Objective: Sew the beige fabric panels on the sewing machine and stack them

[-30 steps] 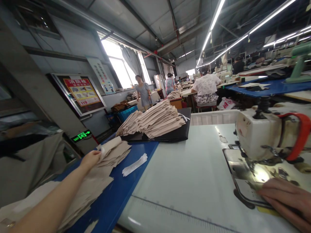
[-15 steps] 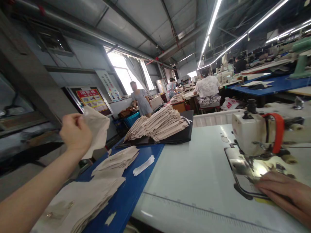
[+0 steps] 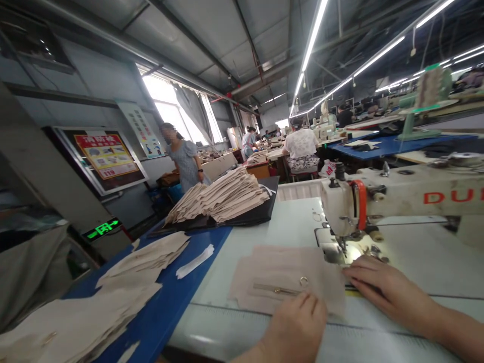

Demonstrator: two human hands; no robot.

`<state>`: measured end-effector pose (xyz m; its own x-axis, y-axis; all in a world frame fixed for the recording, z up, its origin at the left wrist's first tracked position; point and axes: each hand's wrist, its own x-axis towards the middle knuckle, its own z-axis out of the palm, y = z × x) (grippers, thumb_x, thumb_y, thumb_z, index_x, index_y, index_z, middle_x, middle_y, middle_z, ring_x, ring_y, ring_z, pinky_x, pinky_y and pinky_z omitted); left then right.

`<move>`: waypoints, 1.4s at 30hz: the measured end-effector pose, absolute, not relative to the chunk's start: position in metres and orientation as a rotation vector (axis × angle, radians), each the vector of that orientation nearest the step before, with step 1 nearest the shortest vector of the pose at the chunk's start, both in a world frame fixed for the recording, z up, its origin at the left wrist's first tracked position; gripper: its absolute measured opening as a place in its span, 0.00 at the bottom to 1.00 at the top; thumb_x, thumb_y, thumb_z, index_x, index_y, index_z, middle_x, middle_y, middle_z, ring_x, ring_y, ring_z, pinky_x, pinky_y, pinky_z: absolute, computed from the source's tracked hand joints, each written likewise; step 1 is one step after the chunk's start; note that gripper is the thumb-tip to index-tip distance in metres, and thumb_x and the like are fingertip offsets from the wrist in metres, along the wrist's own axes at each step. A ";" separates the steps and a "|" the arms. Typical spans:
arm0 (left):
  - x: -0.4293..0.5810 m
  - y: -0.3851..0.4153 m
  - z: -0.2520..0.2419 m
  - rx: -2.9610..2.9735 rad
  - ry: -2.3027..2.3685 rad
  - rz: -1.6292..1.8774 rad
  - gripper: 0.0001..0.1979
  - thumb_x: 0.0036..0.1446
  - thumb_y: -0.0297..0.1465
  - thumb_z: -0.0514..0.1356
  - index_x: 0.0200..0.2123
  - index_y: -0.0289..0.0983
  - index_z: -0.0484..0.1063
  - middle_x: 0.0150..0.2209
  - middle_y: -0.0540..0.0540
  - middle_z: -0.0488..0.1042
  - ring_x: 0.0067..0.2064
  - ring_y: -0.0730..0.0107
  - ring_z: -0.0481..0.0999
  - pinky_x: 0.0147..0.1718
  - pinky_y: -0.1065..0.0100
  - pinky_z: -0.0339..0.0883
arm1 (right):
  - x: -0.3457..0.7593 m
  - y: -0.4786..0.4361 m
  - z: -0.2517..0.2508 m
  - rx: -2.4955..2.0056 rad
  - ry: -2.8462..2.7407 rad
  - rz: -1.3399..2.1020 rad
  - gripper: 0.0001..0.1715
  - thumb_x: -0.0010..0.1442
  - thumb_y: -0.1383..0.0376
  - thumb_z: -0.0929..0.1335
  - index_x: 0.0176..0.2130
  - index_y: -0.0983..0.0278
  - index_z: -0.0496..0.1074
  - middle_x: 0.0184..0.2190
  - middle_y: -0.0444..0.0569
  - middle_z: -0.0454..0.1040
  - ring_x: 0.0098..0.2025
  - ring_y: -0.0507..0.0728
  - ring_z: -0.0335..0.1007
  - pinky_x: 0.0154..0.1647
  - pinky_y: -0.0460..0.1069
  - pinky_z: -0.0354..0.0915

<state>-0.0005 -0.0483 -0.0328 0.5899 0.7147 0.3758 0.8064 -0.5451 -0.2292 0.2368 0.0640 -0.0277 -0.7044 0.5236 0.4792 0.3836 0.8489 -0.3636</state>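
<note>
A beige fabric piece [image 3: 280, 267] with a zipper strip and a gold ring lies on the pale sewing table [image 3: 212, 322], left of the needle area. My left hand [image 3: 297, 322] is closed on its near edge, fingers pinched below the ring. At the fabric's right edge, my right hand [image 3: 385, 287] rests beside the lit needle plate, its fingers together; what they hold, if anything, is hidden. The sewing machine [image 3: 336, 204] with a red band stands just beyond my right hand.
Stacked beige pieces [image 3: 128, 292] lie on the blue surface [image 3: 189, 292] at left, near a white strip [image 3: 194, 262]. Behind them, a bigger fabric pile [image 3: 227, 194] sits on black material. A person [image 3: 184, 159] stands beyond; another [image 3: 301, 148] sits farther back.
My left hand has moved from the raised position at far left down to the table, with a beige piece. The view has shifted right; my right hand remains near the needle.
</note>
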 end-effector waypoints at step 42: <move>-0.268 -0.050 0.019 -1.384 -2.600 -0.828 0.10 0.47 0.39 0.59 0.24 0.42 0.77 0.34 0.45 0.82 0.39 0.54 0.78 0.43 0.63 0.69 | 0.231 0.054 -0.040 -0.567 -2.622 0.233 0.23 0.65 0.60 0.67 0.59 0.50 0.73 0.59 0.45 0.73 0.54 0.64 0.75 0.55 0.55 0.74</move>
